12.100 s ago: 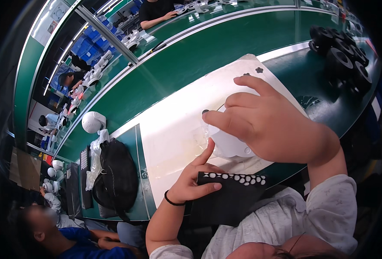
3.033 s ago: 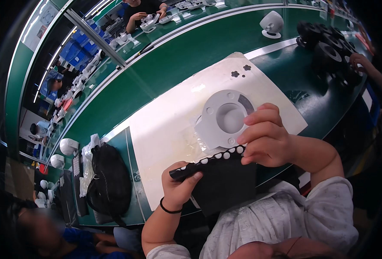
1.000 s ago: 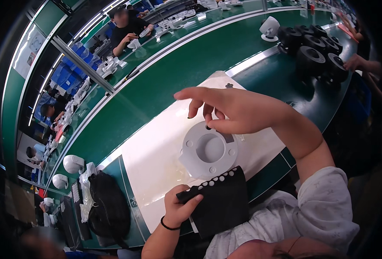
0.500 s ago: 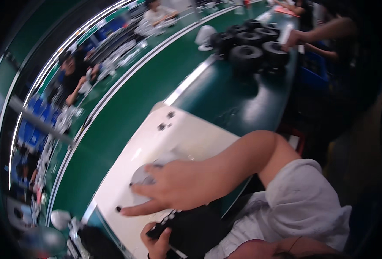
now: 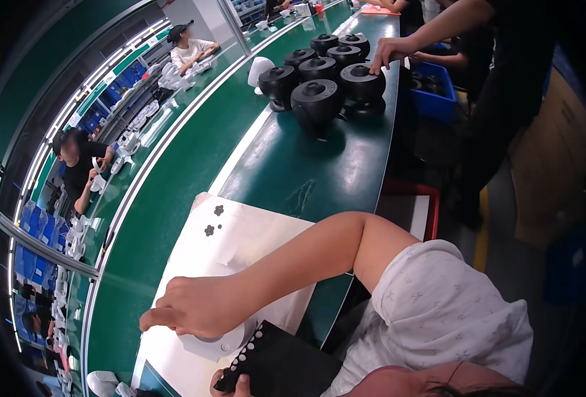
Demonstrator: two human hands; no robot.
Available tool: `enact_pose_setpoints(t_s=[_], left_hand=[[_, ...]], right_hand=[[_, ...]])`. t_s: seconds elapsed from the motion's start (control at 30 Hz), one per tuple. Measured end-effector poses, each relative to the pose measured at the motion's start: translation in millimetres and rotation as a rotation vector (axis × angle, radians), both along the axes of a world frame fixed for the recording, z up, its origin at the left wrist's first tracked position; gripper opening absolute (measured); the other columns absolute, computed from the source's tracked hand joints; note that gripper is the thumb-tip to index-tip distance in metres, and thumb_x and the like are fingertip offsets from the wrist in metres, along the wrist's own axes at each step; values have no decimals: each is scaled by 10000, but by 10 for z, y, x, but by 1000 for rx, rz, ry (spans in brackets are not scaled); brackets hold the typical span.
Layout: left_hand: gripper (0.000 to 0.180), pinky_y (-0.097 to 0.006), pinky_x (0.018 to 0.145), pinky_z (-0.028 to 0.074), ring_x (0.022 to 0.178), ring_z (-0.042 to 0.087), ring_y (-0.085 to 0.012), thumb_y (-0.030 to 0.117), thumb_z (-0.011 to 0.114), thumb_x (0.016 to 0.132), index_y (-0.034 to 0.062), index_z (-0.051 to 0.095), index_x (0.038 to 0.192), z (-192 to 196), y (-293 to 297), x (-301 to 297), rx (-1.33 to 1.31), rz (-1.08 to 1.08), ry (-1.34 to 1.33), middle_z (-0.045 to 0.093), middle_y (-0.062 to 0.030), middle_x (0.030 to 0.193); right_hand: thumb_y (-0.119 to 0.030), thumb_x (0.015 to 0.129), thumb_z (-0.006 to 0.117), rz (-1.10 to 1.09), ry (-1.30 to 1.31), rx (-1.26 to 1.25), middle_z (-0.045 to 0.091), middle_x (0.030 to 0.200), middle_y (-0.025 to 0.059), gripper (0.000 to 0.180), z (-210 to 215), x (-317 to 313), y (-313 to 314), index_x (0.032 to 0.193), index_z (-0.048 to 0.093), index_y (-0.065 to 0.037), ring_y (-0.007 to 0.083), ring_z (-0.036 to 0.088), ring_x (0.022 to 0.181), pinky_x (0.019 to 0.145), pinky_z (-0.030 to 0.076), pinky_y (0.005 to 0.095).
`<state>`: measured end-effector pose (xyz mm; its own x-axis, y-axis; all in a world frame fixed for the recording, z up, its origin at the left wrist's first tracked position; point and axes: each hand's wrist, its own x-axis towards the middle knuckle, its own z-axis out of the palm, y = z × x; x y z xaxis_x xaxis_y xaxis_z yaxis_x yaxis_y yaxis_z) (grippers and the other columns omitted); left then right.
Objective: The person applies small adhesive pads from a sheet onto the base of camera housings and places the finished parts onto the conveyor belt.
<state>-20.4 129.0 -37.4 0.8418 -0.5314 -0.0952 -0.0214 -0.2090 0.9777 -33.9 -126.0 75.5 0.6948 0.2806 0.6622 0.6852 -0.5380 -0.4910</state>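
Note:
My right hand (image 5: 203, 309) reaches in from the right with its fingers curled and drawn together, over a rounded white part (image 5: 220, 345). What its fingertips hold, if anything, is hidden. The white part rests on a pale sheet (image 5: 256, 231) and is partly covered by that hand. At the bottom edge, the fingers and thumb of my left hand (image 5: 241, 386) grip a black sheet (image 5: 283, 360) with a row of small white round pieces along its edge. Two small dark flower-shaped pieces (image 5: 209, 230) and a dark dot lie on the pale sheet's far part.
Several black rounded housings (image 5: 316, 102) stand on the green bench (image 5: 286, 175), where another person's hand (image 5: 392, 51) touches one. A red bin (image 5: 432, 205) sits at the bench's right. A blue crate (image 5: 434, 92) is farther back. White parts (image 5: 101, 382) lie lower left.
My right hand has moved left and its spread fingers have curled together. My left hand and the black sheet sit lower in view. The whole view has shifted and become sharper.

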Motion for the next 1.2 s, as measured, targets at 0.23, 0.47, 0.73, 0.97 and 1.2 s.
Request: enact_pose_setpoints(t_s=[0.23, 0.47, 0.73, 0.97, 1.2], left_hand=[[534, -280, 765, 428, 842, 493, -133, 95, 725, 643, 9, 427, 1078, 205, 2, -145, -71, 84, -49, 500, -63, 951], [191, -246, 492, 369, 525, 464, -129, 90, 716, 660, 5, 545, 666, 341, -224, 13, 29, -197, -311, 513, -42, 589], [167, -245, 496, 371, 533, 478, -124, 81, 697, 698, 11, 547, 672, 457, -202, -23, -17, -229, -342, 521, -47, 611], [179, -246, 489, 359, 527, 470, -121, 83, 697, 703, 13, 536, 666, 433, -154, 1, -13, -246, -346, 504, -38, 595], [159, -234, 504, 365, 542, 490, -116, 44, 692, 676, 3, 539, 695, 416, -167, 7, -32, -291, -370, 527, -36, 624]], right_hand=[[-47, 769, 514, 149, 375, 113, 584, 814, 129, 417, 199, -52, -17, 1168, 394, -72, 306, 568, 796, 727, 423, 374], [-46, 801, 460, 13, 363, 201, 561, 835, 122, 424, 143, 10, -111, 1197, 312, -77, 265, 584, 764, 701, 444, 345], [-17, 777, 470, 90, 337, 228, 561, 822, 113, 425, 159, -16, -11, 1183, 354, -65, 247, 570, 769, 729, 433, 336], [-12, 770, 494, -95, 90, -302, 583, 877, 108, 471, 291, -207, 12, 1225, 398, -89, 232, 562, 900, 984, 264, 452], [-62, 737, 564, -215, -66, -637, 557, 1058, 81, 397, 302, -486, 110, 1128, 515, -110, 244, 494, 1073, 987, 233, 495]])
